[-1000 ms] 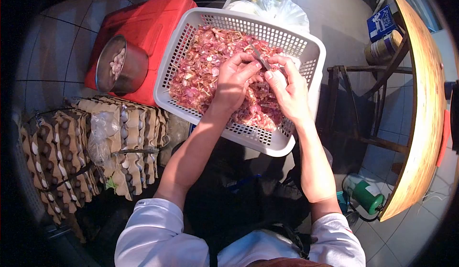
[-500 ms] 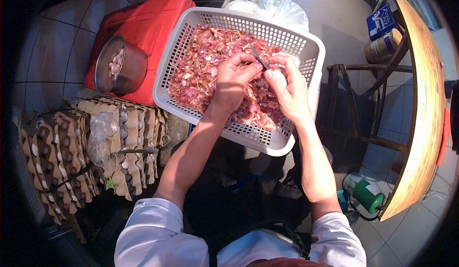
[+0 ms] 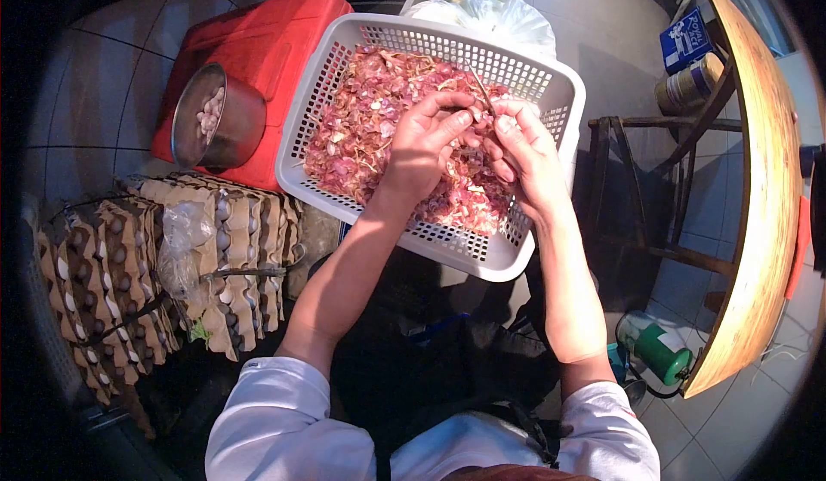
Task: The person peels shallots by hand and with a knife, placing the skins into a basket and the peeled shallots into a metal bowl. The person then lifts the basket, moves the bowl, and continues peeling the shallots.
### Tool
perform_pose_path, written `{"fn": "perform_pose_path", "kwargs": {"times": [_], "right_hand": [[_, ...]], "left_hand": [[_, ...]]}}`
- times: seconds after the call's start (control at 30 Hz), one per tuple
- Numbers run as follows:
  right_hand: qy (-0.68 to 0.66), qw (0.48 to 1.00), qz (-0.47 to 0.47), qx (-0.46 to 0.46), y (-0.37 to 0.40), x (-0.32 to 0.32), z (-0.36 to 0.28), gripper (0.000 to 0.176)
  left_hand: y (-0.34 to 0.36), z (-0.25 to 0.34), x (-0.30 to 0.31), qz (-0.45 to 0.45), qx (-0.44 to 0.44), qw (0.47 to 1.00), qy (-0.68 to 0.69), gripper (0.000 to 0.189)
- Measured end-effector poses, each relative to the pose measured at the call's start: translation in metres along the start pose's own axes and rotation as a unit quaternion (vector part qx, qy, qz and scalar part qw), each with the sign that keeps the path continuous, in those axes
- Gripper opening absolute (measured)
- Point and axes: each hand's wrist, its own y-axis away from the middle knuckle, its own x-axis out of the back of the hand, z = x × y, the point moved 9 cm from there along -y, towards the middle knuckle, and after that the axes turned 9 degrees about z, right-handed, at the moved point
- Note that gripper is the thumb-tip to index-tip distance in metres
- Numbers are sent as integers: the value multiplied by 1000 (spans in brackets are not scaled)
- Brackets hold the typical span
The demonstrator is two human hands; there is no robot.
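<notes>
A grey plastic basket (image 3: pixel 297 175) holds a heap of reddish-purple shallots and papery skins (image 3: pixel 361 128). Above the heap, my left hand (image 3: pixel 428 141) is closed in a pinch, thumb against fingers, on something too small to make out. Close beside it on the right, my right hand (image 3: pixel 527 150) has its fingers curled round a small knife (image 3: pixel 481 88), whose thin blade points up and to the left. The fingertips of both hands nearly meet, and they partly hide what lies between them.
Left of the basket, a metal pot (image 3: pixel 241 124) with pale peeled pieces stands on a red box (image 3: pixel 284 42). Egg trays (image 3: pixel 237 257) are stacked at lower left. A plastic bag (image 3: pixel 508 21) lies behind the basket; a wooden tabletop (image 3: pixel 757 197) stands at right.
The knife blade has swung more upright and shifted right. My right hand has moved slightly right and down, its fingers more curled. My left hand has barely moved.
</notes>
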Motion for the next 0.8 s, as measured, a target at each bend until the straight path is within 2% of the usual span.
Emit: {"fn": "perform_pose_path", "kwargs": {"times": [0.1, 0.23, 0.33, 0.4, 0.5, 0.6, 0.8], "right_hand": [[69, 997, -14, 15, 2, 3, -1, 27], [179, 973, 4, 144, 4, -1, -12, 31], [260, 946, 15, 194, 6, -3, -18, 31], [296, 932, 31, 207, 7, -2, -19, 31], [284, 938, 33, 195, 7, -1, -17, 29], [288, 930, 37, 225, 9, -4, -22, 27], [119, 986, 3, 114, 2, 2, -6, 22]], "left_hand": [[-1, -5, 3, -19, 19, 999, 23, 20], [-3, -6, 2, -34, 15, 998, 47, 20], [-1, -6, 3, 15, 29, 998, 46, 21], [-1, -5, 2, 11, 29, 998, 50, 20], [-1, -5, 3, -4, 24, 998, 50, 18], [0, -5, 5, 4, 12, 999, 42, 18], [0, -3, 0, -9, 4, 999, 42, 17]]}}
